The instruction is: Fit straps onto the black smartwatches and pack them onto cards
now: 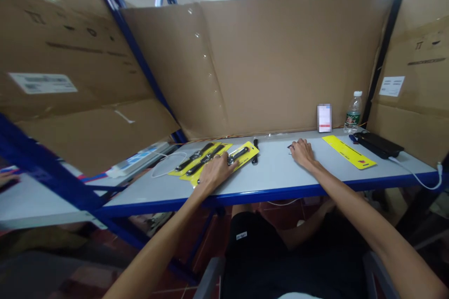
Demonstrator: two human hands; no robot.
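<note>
My left hand (215,171) is over a yellow card (249,149) carrying a black-handled tool (241,153) with a shiny round part. Its fingers close around the near part of this card, and the tool's exact kind is unclear. Just left of the hand, two more yellow cards with black-handled tools (205,159) lie side by side, partly under it. A loose black-handled tool (255,156) rests beyond the held card's right edge. My right hand (302,152) is on the tabletop with bent fingers pressed together, a small dark piece (290,147) at its fingertips.
A bare yellow card (349,152) lies right of my right hand. Behind it are a phone (324,118), a water bottle (352,114) and a black power bank (379,144) with a white cable. A power strip (140,159) is at left. Cardboard walls (280,65) enclose the table.
</note>
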